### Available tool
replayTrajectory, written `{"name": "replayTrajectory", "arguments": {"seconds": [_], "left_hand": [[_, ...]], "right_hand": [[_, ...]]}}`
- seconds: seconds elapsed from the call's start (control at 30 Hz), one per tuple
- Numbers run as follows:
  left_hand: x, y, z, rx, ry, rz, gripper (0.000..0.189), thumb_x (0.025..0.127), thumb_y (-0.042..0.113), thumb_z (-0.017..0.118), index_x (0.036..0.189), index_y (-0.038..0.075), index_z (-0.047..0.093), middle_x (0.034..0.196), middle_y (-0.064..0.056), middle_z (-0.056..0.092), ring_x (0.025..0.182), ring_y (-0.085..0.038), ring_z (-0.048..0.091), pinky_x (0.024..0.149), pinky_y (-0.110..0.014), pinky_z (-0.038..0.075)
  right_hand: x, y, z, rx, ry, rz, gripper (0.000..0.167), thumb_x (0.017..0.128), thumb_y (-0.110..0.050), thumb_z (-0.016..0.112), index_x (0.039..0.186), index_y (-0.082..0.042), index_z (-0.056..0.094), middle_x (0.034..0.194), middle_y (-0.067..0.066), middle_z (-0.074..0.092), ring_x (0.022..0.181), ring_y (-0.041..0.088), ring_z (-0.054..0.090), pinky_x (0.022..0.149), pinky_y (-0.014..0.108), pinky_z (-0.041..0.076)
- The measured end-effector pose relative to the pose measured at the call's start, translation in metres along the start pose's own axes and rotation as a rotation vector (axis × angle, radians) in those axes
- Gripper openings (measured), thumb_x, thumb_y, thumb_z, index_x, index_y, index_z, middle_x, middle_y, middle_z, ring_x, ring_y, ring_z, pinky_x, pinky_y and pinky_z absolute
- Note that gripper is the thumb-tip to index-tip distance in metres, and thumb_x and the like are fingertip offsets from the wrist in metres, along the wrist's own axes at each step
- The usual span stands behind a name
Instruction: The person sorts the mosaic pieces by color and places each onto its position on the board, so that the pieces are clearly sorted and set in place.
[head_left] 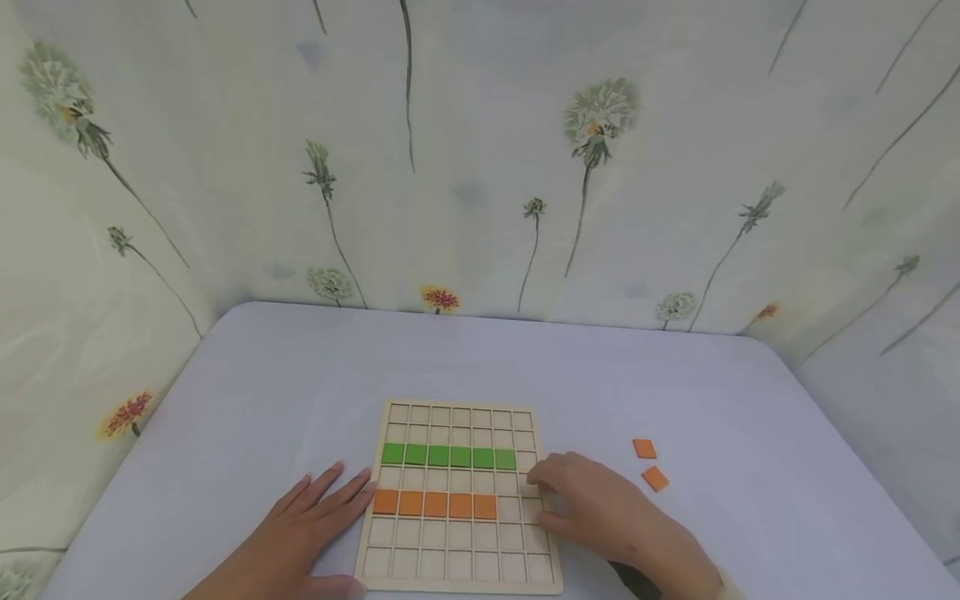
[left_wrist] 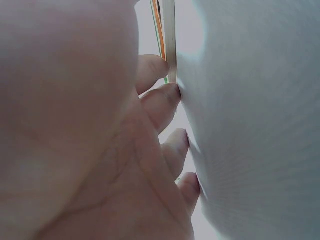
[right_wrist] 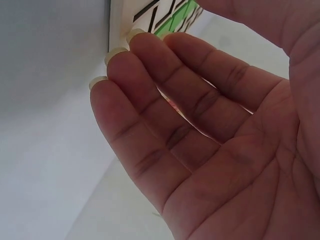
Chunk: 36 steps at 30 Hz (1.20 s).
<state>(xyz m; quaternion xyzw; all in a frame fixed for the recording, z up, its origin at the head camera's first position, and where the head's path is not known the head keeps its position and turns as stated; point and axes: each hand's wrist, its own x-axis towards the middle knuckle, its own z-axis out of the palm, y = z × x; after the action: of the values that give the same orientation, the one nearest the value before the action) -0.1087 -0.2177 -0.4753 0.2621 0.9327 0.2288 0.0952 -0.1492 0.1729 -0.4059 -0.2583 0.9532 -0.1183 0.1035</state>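
A pale wooden grid board [head_left: 459, 565] lies on the table, with a row of several green square tiles [head_left: 449, 456] and, nearer me, a row of several orange square tiles [head_left: 435, 504]. My left hand [head_left: 303, 533] rests on the cloth with fingers spread, its fingertips at the board's left edge. Over the board's right edge is my right hand [head_left: 600, 504], its fingers loosely bent. In the right wrist view the palm and fingers [right_wrist: 150, 105] show no tile, and the fingertips are close to the board's side. The right thumb tip is out of that view.
Two loose orange tiles [head_left: 644, 449] lie on the white-covered table [head_left: 720, 400] to the right of the board, past my right hand. A curtain with dandelion prints [head_left: 480, 150] hangs along the table's far edge and at both sides.
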Motion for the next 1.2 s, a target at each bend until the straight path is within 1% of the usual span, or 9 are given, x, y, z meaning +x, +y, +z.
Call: {"name": "replayTrajectory", "arguments": {"seconds": [0.3, 0.33, 0.43, 0.5, 0.57, 0.8, 0.93, 1.03, 1.2], "left_hand": [[0.0, -0.003, 0.003, 0.016, 0.02, 0.014, 0.107, 0.081, 0.086, 0.056, 0.16, 0.015, 0.046, 0.167, 0.0, 0.038, 0.155, -0.039, 0.026, 0.118, -0.063, 0.019], [0.0, -0.003, 0.004, 0.015, 0.027, 0.018, 0.106, 0.082, 0.086, 0.057, 0.16, 0.015, 0.046, 0.167, 0.0, 0.038, 0.155, -0.039, 0.026, 0.119, -0.059, 0.016], [-0.001, -0.005, 0.005, 0.023, 0.058, 0.045, 0.103, 0.083, 0.084, 0.057, 0.158, 0.014, 0.048, 0.166, -0.001, 0.04, 0.154, -0.04, 0.029, 0.124, -0.038, -0.003], [-0.001, -0.005, 0.006, 0.036, 0.076, 0.065, 0.102, 0.084, 0.084, 0.058, 0.158, 0.013, 0.049, 0.166, -0.002, 0.041, 0.152, -0.041, 0.031, 0.118, -0.021, -0.014], [-0.001, -0.005, 0.006, 0.041, 0.082, 0.077, 0.102, 0.085, 0.083, 0.058, 0.157, 0.012, 0.05, 0.165, -0.003, 0.042, 0.152, -0.042, 0.032, 0.109, -0.011, -0.021], [-0.001, -0.007, 0.005, 0.03, 0.061, 0.07, 0.101, 0.086, 0.082, 0.057, 0.158, 0.012, 0.048, 0.165, -0.005, 0.042, 0.152, -0.044, 0.03, 0.109, -0.012, -0.023], [-0.002, -0.008, 0.007, 0.047, 0.079, 0.082, 0.1, 0.087, 0.081, 0.057, 0.158, 0.012, 0.048, 0.165, -0.004, 0.042, 0.152, -0.043, 0.031, 0.119, -0.021, -0.015], [-0.002, -0.008, 0.007, 0.059, 0.098, 0.091, 0.099, 0.087, 0.081, 0.058, 0.158, 0.012, 0.049, 0.165, -0.004, 0.042, 0.151, -0.043, 0.033, 0.12, -0.021, -0.014], [-0.001, -0.006, 0.005, 0.065, 0.085, 0.089, 0.1, 0.086, 0.081, 0.059, 0.157, 0.011, 0.05, 0.164, -0.005, 0.043, 0.15, -0.044, 0.033, 0.109, -0.012, -0.023]], "right_hand": [[-0.008, 0.005, -0.003, -0.004, -0.004, 0.047, 0.031, 0.086, -0.02, 0.082, 0.116, -0.017, 0.072, 0.106, -0.012, 0.067, 0.095, 0.005, 0.059, 0.085, 0.034, 0.055], [-0.008, 0.006, -0.003, -0.006, -0.011, 0.059, 0.032, 0.086, -0.021, 0.083, 0.116, -0.017, 0.072, 0.107, -0.012, 0.067, 0.096, 0.005, 0.06, 0.086, 0.035, 0.056], [-0.009, 0.009, -0.003, -0.013, -0.021, 0.085, 0.034, 0.085, -0.023, 0.085, 0.116, -0.018, 0.072, 0.106, -0.012, 0.067, 0.097, 0.006, 0.061, 0.086, 0.036, 0.056], [-0.011, 0.011, -0.003, -0.017, -0.018, 0.095, 0.035, 0.085, -0.023, 0.086, 0.116, -0.018, 0.072, 0.106, -0.012, 0.067, 0.098, 0.007, 0.061, 0.087, 0.037, 0.056], [-0.014, 0.014, -0.003, -0.017, -0.009, 0.1, 0.036, 0.084, -0.023, 0.087, 0.117, -0.018, 0.073, 0.108, -0.012, 0.068, 0.1, 0.009, 0.062, 0.089, 0.038, 0.056], [-0.025, 0.026, -0.005, -0.02, 0.022, 0.121, 0.037, 0.084, -0.022, 0.087, 0.117, -0.017, 0.072, 0.113, -0.01, 0.069, 0.111, 0.016, 0.065, 0.094, 0.042, 0.055], [-0.033, 0.035, -0.009, -0.03, 0.049, 0.145, 0.036, 0.083, -0.02, 0.086, 0.117, -0.017, 0.072, 0.111, -0.011, 0.069, 0.108, 0.014, 0.066, 0.094, 0.042, 0.055], [-0.039, 0.042, -0.013, -0.031, 0.06, 0.167, 0.037, 0.083, -0.02, 0.087, 0.117, -0.016, 0.072, 0.11, -0.011, 0.07, 0.105, 0.014, 0.067, 0.093, 0.042, 0.055], [-0.045, 0.055, -0.022, -0.026, 0.055, 0.206, 0.041, 0.082, -0.021, 0.089, 0.119, -0.014, 0.072, 0.111, -0.009, 0.071, 0.105, 0.017, 0.068, 0.093, 0.045, 0.055]]}}
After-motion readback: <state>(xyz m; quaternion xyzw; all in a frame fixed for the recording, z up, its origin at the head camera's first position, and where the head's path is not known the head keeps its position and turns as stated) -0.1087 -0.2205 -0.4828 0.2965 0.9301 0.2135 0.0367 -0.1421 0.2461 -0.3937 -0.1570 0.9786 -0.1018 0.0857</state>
